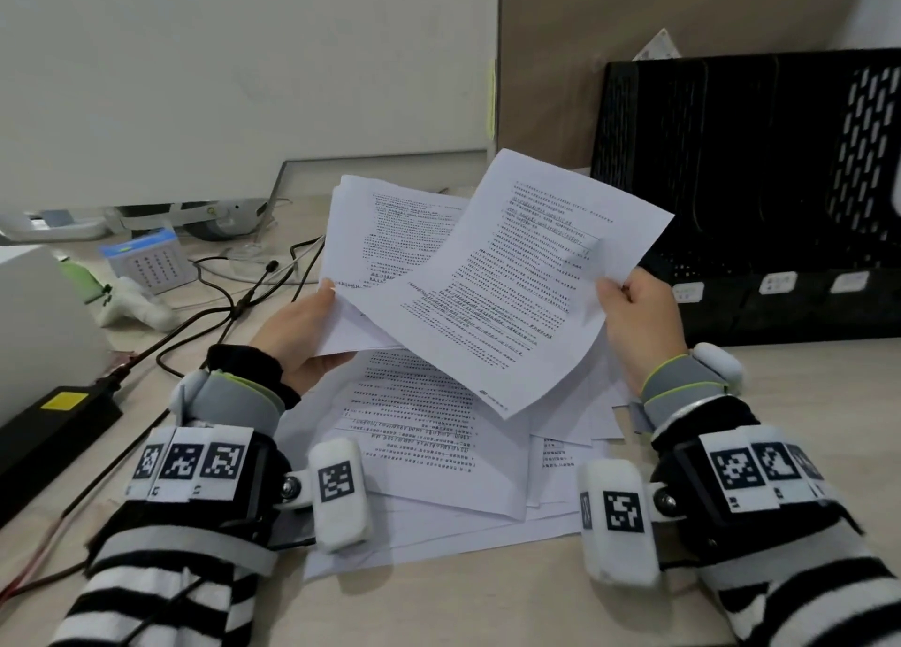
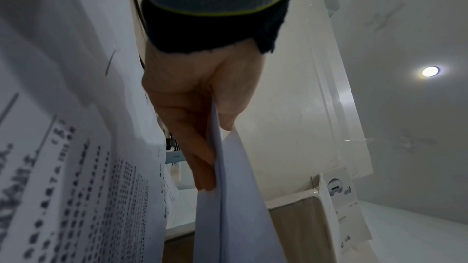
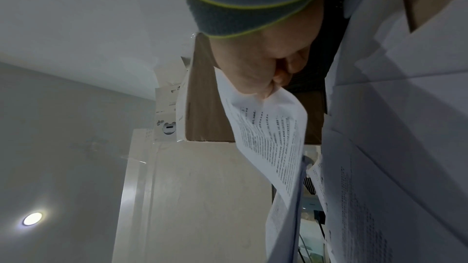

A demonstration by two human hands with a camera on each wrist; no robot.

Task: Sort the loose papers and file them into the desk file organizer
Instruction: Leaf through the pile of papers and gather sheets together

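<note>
Nearest the person, a loose pile of printed papers (image 1: 429, 475) is lying fanned across the desk (image 1: 487, 607) between the two striped sleeves, its lowest sheets sitting just short of a bare strip of desk at the near edge. Above that pile, both hands are holding sheets up off the surface. The left hand (image 1: 297, 339) is gripping a small stack of sheets (image 1: 370, 251) by its lower left corner; in the left wrist view the fingers (image 2: 197, 147) are lying straight and pressed together along one face of the paper while the thumb is clamping the other face. The right hand (image 1: 643, 319) is pinching a single printed sheet (image 1: 526, 275) at its right edge, thumb on top and curled fingers underneath, and this sheet is bowing and overlapping the front of the left hand's stack. To the left, black cables (image 1: 219, 314) are trailing over the desk toward a black power brick (image 1: 53, 427), with a small blue desk calendar (image 1: 146, 261) farther back. At the far right, well apart from the pile, the black mesh file organizer (image 1: 751, 197) is standing upright against the wall with small labels along its front; its slots are looking dark, and whether any paper is inside is hard to tell, though a pale corner is poking up behind its top edge. A white panel (image 1: 244, 70) is closing off the back of the desk.
</note>
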